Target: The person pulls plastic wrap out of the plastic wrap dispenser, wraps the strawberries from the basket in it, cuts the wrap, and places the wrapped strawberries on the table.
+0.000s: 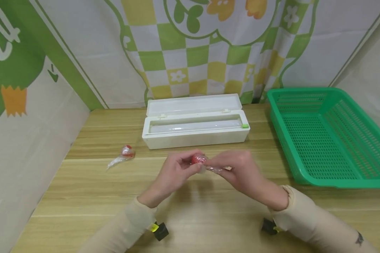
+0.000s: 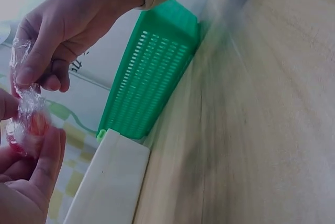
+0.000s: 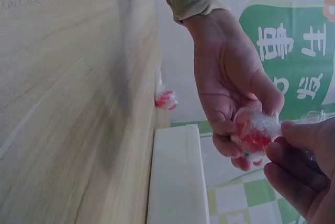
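A small round red thing wrapped in clear cling film is held up over the table in front of the white box. My left hand grips it between thumb and fingers. With thumb and fingers, my right hand pinches the gathered tail of the cling film. The right wrist view shows red, some white and a speck of green through the wrapped thing; its exact kind cannot be told. A second film-wrapped red bundle, its film tail twisted out, lies on the table to the left.
Behind the hands stands a white cling film dispenser, lid raised, a film roll inside and a green slider at its right end. A green plastic basket occupies the table's right side. Printed curtains hang behind.
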